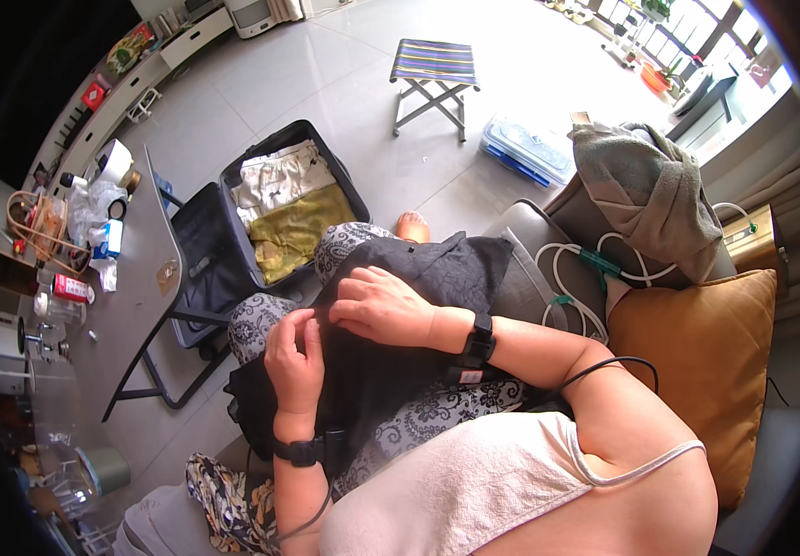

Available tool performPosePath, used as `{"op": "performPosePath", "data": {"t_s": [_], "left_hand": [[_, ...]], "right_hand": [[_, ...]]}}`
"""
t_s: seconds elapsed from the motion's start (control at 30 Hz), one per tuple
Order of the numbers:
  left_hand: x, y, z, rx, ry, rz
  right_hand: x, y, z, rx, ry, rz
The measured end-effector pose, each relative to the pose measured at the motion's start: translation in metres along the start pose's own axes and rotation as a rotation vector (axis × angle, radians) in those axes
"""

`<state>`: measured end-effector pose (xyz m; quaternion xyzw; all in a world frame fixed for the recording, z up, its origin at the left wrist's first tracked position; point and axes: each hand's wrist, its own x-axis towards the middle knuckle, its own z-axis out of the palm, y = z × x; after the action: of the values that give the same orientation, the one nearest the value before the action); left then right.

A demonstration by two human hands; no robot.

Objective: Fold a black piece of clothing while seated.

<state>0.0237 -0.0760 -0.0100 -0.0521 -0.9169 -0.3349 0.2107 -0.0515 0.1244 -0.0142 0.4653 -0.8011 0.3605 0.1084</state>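
Observation:
A black garment (372, 368) lies draped over the patterned trousers (435, 420) on the person's lap. My right hand (386, 306) is over it, fingers curled and pointing left. Close by on the left, my left hand (297, 358) is raised, its thumb and index fingertips near the cloth's edge. Whether either hand pinches the fabric is not clear. Both wrists wear black bands. Beyond the knees, an open suitcase (360, 208) on the floor holds white printed cloth (282, 174) and olive-yellow cloth (296, 233).
A grey folding table (132, 278) with bottles and a tissue pack stands left. A striped folding stool (435, 62) and a lidded plastic box (528, 149) are ahead. On the right are a mustard cushion (699, 375), a grey towel (650, 194) and white cables (560, 278). Patterned cloth (223, 504) lies bottom left.

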Motion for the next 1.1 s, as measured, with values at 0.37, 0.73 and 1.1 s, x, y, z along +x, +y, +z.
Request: {"op": "performPosePath", "data": {"t_s": [0.37,0.73,1.1], "left_hand": [[0.000,0.005,-0.003,-0.007,-0.027,0.018],[0.000,0.007,-0.004,-0.034,-0.087,0.098],[0.000,0.005,-0.003,-0.005,-0.066,0.041]], "right_hand": [[-0.001,0.002,0.002,0.025,0.022,-0.043],[-0.002,0.003,0.002,-0.001,-0.016,-0.051],[-0.002,0.002,-0.001,0.022,-0.032,-0.063]]}}
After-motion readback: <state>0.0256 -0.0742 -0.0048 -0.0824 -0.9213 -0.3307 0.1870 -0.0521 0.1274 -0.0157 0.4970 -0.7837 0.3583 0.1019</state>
